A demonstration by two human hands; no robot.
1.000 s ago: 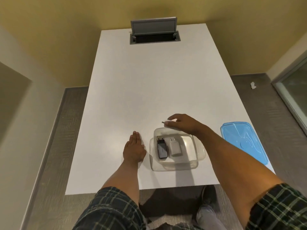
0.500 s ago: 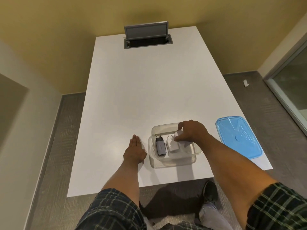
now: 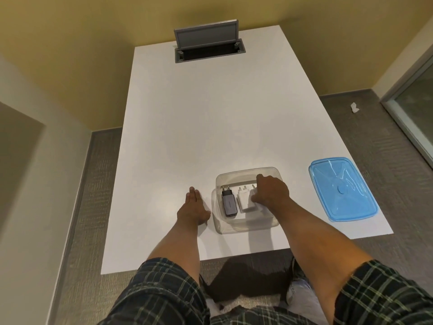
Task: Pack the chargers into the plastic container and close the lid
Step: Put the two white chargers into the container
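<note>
The clear plastic box [image 3: 248,225] sits near the table's close edge. A dark grey charger [image 3: 229,204] and a white charger [image 3: 243,201] lie inside. The right hand [image 3: 271,192] grips another white charger [image 3: 253,193] beside them. Best to lay it flat, prongs far. The left hand [image 3: 192,208] rests open and flat, left of the box. The blue plastic lid [image 3: 342,188] waits far right.

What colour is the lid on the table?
The lid is see-through blue, seen clearly in the head view.

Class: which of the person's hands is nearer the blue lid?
Right. The right hand is inside the container, left of the blue lid; the left hand lies beyond it.
</note>
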